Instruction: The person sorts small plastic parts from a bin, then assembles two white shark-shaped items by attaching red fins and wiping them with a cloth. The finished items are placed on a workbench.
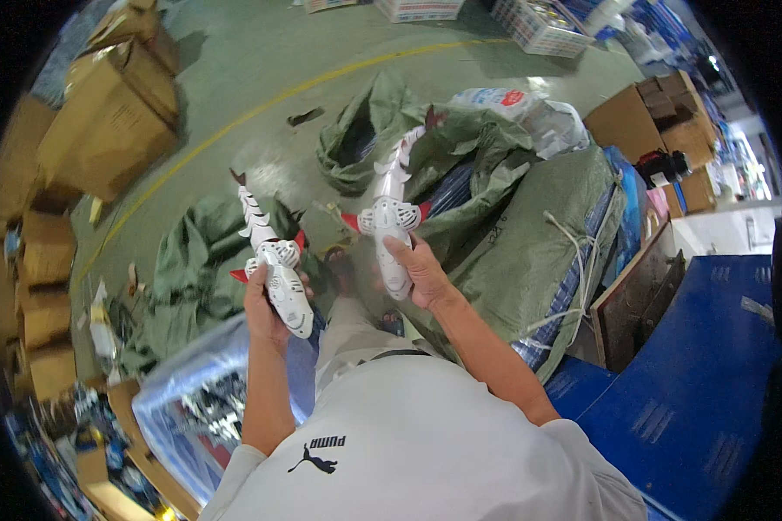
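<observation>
- My left hand (265, 304) has its grip closed around the body of a white toy fish (274, 265) with red fins, and I hold it up in front of my chest with its segmented tail pointing up and away from me.
- My right hand (421, 273) grips a second white toy fish (391, 221) of the same kind, fingers wrapped round its lower body, its tail curving up toward the sacks.
- The two toys are apart from each other, side by side, the right one held a little higher.
- Below my hands, a clear plastic bag (204, 391) full of small dark and white parts sits at my lower left.
- Ahead of me lie crumpled green woven sacks (460, 156) on the green concrete floor (261, 52), and a large stuffed sack (547, 234) tied with white cord is on my right.
- Brown cardboard boxes (113, 113) stack along the left, and more stand at the far right.
- A blue panel (695, 365) fills the lower right.
- A yellow line (235, 126) curves across the floor.
</observation>
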Tool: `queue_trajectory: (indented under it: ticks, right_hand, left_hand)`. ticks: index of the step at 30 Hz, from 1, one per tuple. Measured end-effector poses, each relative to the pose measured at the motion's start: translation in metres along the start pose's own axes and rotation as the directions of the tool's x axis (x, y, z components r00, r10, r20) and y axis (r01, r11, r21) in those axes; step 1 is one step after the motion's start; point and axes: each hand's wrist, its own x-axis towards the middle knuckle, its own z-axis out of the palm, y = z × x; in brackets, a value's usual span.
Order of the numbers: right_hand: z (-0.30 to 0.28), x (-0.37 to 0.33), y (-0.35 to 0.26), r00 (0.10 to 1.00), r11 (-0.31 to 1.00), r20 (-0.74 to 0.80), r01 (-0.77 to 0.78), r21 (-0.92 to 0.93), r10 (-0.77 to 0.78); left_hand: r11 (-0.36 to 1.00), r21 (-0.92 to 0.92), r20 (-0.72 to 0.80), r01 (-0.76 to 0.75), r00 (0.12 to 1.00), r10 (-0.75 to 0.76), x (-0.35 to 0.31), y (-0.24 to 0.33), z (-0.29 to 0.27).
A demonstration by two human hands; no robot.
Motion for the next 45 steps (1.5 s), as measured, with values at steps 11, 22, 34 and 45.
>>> queue_trajectory:
  ticks: [11, 22, 34, 45]
  right_hand:
    - [0.022, 0.116, -0.04, 0.998, 0.988, -0.06, 0.028, 0.152, -0.019]
    - [0.044, 0.178, -0.032, 0.997, 0.773, -0.027, -0.041, 0.633, 0.075]
    - [0.024, 0.327, -0.103, 0.761, 0.809, -0.647, 0.355, 0.468, 0.041]
    - [0.226, 0.637, -0.141, 0.955, 0.948, -0.068, -0.275, 0.163, 0.289]
  left_hand:
    - [0.949, -0.031, 0.059, 0.312, 0.949, -0.31, 0.19, 0.07, 0.025]
    - [0.913, 0.26, 0.048, 0.314, 0.94, -0.337, 0.232, 0.131, 0.049]
    - [0.999, 0.048, -0.028, 0.017, 0.999, -0.016, 0.484, 0.265, -0.023]
    - [0.793, 0.432, -0.239, 0.429, 0.903, -0.357, 0.639, 0.428, -0.024]
